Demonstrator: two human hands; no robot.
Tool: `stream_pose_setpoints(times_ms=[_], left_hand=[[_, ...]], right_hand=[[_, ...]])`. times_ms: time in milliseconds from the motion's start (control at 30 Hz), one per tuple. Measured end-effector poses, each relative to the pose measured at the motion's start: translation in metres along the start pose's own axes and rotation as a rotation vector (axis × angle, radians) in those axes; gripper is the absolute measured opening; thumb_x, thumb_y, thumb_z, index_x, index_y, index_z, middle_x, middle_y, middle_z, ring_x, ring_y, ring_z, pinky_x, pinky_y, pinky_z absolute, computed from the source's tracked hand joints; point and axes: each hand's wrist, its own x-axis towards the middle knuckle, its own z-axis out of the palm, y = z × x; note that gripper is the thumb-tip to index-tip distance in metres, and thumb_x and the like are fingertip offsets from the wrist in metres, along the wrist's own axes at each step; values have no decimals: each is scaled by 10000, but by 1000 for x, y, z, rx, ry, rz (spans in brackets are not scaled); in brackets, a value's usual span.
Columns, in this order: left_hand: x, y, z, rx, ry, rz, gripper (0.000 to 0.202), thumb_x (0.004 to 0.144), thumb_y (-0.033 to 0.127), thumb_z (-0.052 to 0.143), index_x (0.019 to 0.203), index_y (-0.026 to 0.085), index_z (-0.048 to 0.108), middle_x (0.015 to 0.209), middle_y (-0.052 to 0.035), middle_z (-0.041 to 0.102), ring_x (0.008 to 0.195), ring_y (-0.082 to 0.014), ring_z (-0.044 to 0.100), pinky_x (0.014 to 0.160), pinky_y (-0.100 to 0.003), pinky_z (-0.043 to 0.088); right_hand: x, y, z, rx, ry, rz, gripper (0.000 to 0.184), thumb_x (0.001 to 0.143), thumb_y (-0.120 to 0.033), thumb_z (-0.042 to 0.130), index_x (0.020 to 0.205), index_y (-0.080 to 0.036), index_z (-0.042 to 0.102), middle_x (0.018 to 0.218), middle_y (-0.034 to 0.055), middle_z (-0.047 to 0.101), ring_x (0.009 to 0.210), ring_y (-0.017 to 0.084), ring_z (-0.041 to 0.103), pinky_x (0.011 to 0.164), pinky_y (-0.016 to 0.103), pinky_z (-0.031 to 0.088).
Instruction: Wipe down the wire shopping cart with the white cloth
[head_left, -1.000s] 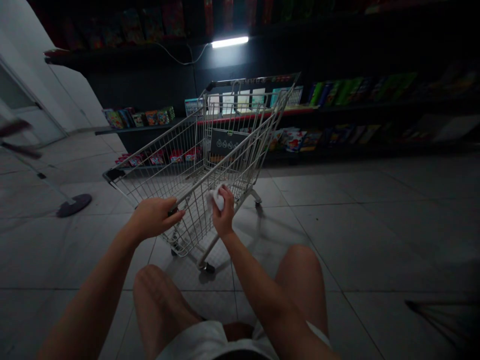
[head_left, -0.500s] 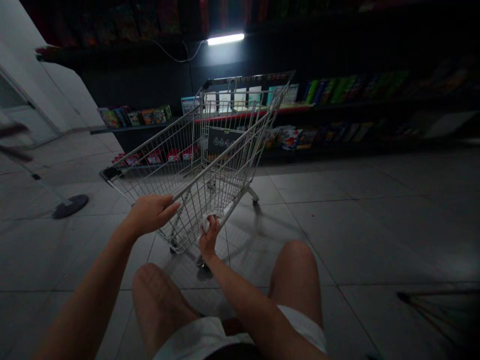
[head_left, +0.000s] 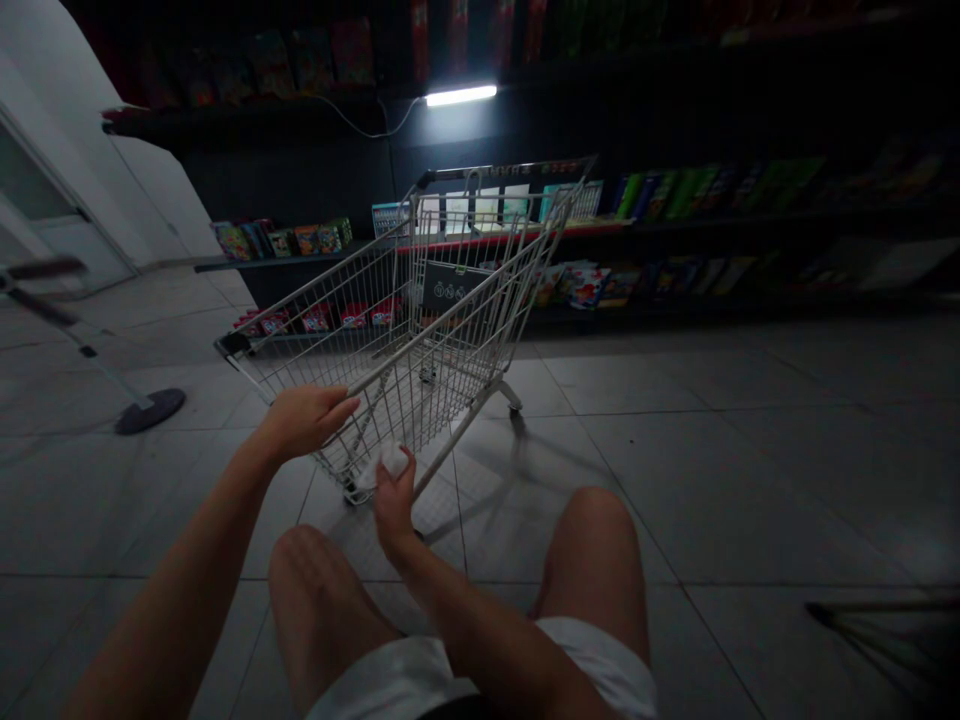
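Observation:
A metal wire shopping cart (head_left: 450, 300) stands tilted on the tiled floor in front of me. My left hand (head_left: 304, 420) is closed around the cart's near top rim. My right hand (head_left: 391, 497) is pinched on a small white cloth (head_left: 386, 462) pressed against the lower corner of the cart's wire basket. My bare knees and white shorts fill the bottom of the view.
Dark shelves (head_left: 675, 225) with colourful packets line the back wall under a strip light (head_left: 461, 95). A stand with a round base (head_left: 150, 410) is at the left. A dark thin object (head_left: 885, 630) lies at the lower right. Grey tiles stretch to the right.
My right hand has slid the white cloth down the cart's side from the top rim to the lower corner. My left hand has kept its grip on the rim.

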Motion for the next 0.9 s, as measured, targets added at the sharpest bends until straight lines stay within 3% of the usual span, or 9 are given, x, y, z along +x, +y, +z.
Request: stream_pose_setpoints(times_ms=[167, 267, 467, 533, 600, 667, 733, 800, 900], left_hand=[[1, -9, -1, -2, 9, -18, 569, 924, 521, 163, 777, 208, 614, 740, -72, 674, 708, -217, 608, 627, -300, 349], [0, -14, 0, -43, -2, -32, 595, 935, 516, 143, 783, 207, 628, 777, -75, 699, 736, -216, 629, 650, -296, 372], [-1, -11, 4, 18, 37, -33, 601, 945, 493, 140, 822, 199, 649, 816, -97, 720, 754, -231, 645, 650, -306, 371], [-2, -8, 3, 53, 26, -31, 599, 951, 476, 129, 832, 197, 645, 810, -102, 719, 755, -237, 649, 640, -308, 365], [-4, -4, 0, 87, 11, -36, 597, 957, 466, 123, 824, 199, 640, 787, -99, 713, 748, -237, 653, 627, -307, 359], [-5, -1, -2, 142, 0, -45, 581, 958, 467, 143, 820, 201, 641, 773, -98, 710, 747, -241, 660, 613, -308, 350], [-6, 3, -2, 214, 5, -66, 551, 955, 478, 183, 852, 199, 648, 776, -104, 715, 755, -255, 672, 598, -312, 342], [-7, 7, 1, 274, 21, -106, 537, 957, 493, 203, 909, 193, 646, 788, -114, 722, 760, -275, 684, 586, -317, 339], [-9, 12, 6, 293, 58, -175, 537, 974, 499, 182, 970, 186, 619, 814, -118, 729, 750, -285, 695, 570, -317, 344]], right_hand=[[-8, 7, -29, -216, -209, -447, 315, 811, -179, 548, 1124, -214, 545, 1205, 107, 472, 1226, 231, 473, 1071, 429, 436], [-3, 6, -43, -230, -259, -503, 310, 826, -132, 512, 1121, -217, 553, 1185, 99, 456, 1179, 206, 491, 1046, 400, 457], [49, -63, -28, -174, -184, -726, 366, 861, -224, 509, 1227, -227, 507, 1305, 122, 395, 1282, 253, 406, 1108, 464, 382], [57, -61, -25, -241, -208, -771, 346, 840, -231, 529, 1187, -235, 537, 1295, 114, 399, 1268, 263, 398, 1103, 481, 379], [55, -42, -30, -278, -248, -778, 339, 801, -193, 539, 1137, -227, 564, 1262, 109, 413, 1236, 260, 407, 1087, 482, 396], [50, -24, -40, -301, -326, -735, 390, 753, -134, 542, 1134, -213, 570, 1258, 110, 422, 1228, 256, 413, 1072, 466, 421], [49, -24, -53, -336, -421, -689, 457, 722, -89, 547, 1161, -211, 573, 1271, 109, 436, 1225, 250, 429, 1059, 441, 444], [56, -47, -67, -353, -461, -708, 477, 735, -75, 546, 1188, -223, 572, 1269, 101, 459, 1208, 240, 458, 1051, 415, 456], [83, -115, -85, -266, -306, -840, 451, 823, -107, 507, 1251, -246, 524, 1293, 96, 468, 1236, 231, 463, 1073, 417, 435]])
